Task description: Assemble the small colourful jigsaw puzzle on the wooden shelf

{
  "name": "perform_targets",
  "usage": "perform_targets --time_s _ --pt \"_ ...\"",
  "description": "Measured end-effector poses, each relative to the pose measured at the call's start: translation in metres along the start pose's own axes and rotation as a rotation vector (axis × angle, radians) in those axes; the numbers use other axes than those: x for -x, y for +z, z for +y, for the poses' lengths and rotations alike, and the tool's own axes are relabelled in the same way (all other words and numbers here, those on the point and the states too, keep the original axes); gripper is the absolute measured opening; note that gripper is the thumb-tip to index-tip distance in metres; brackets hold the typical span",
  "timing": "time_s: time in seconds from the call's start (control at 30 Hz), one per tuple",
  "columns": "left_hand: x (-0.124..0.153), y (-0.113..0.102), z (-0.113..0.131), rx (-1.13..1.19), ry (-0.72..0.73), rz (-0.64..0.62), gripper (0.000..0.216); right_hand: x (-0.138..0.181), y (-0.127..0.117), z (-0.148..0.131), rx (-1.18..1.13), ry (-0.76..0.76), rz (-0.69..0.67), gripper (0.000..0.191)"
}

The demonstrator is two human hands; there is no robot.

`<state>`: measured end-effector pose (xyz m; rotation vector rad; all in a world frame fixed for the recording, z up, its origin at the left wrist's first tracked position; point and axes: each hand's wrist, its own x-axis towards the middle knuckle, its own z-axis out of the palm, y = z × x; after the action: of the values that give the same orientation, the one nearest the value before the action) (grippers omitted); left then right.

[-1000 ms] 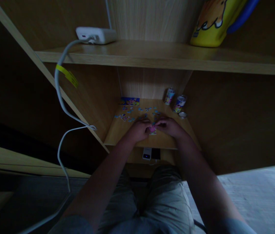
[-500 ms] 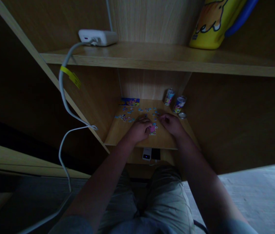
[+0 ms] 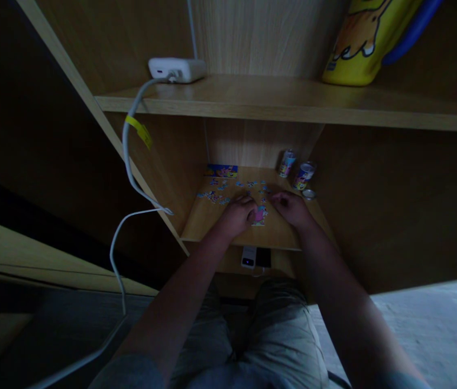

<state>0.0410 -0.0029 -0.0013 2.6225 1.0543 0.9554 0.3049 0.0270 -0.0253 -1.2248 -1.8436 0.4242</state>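
Note:
A small joined section of jigsaw puzzle (image 3: 259, 216), pink in the middle, lies on the lower shelf board between my hands. My left hand (image 3: 238, 216) rests at its left edge, fingers curled in; whatever may be in them is hidden. To the upper right of the section is my right hand (image 3: 290, 207), closed with thumb and fingertips together beside some loose pieces. Anything between those fingertips is too small and dark to make out. Loose jigsaw pieces (image 3: 213, 197) are scattered to the left, and several more lie behind the joined section.
A colourful picture card (image 3: 222, 171) stands at the back left. Two printed cans (image 3: 304, 176) and a round lid (image 3: 308, 193) occupy the back right. Overhead, a shelf (image 3: 252, 102) holds a white charger (image 3: 177, 70) with a hanging cable (image 3: 127, 162) and a yellow jug (image 3: 352, 51).
The whole view has shifted slightly. My left hand has drawn back a little to the left, so more of the pink joined section shows. The right hand stays near the same loose pieces.

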Motion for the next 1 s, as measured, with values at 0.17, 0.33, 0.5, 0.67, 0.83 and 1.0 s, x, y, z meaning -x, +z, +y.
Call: perform_targets --time_s 0.17,0.33,0.5,0.67,0.83,1.0 --pt "0.0 -0.001 0.001 0.005 0.005 0.003 0.016 0.0 -0.001 0.001 0.029 0.01 -0.011 0.032" --pt "0.001 -0.001 0.001 -0.009 0.001 0.007 0.017 0.0 -0.001 0.003 0.019 0.007 -0.015 0.03" --pt "0.0 -0.005 0.005 -0.032 -0.022 -0.009 0.018 0.0 -0.002 0.002 0.036 0.019 -0.014 0.029" --pt "-0.002 -0.016 0.018 -0.254 -0.411 0.057 0.019 0.001 -0.001 0.002 0.037 0.038 -0.022 0.031" --pt "0.0 -0.025 0.026 -0.498 -0.851 0.099 0.044 0.0 0.0 0.005 0.032 0.058 -0.018 0.033" --pt "0.011 -0.028 0.033 -0.543 -0.912 0.043 0.049 0.0 0.0 0.002 0.009 0.059 -0.028 0.033"
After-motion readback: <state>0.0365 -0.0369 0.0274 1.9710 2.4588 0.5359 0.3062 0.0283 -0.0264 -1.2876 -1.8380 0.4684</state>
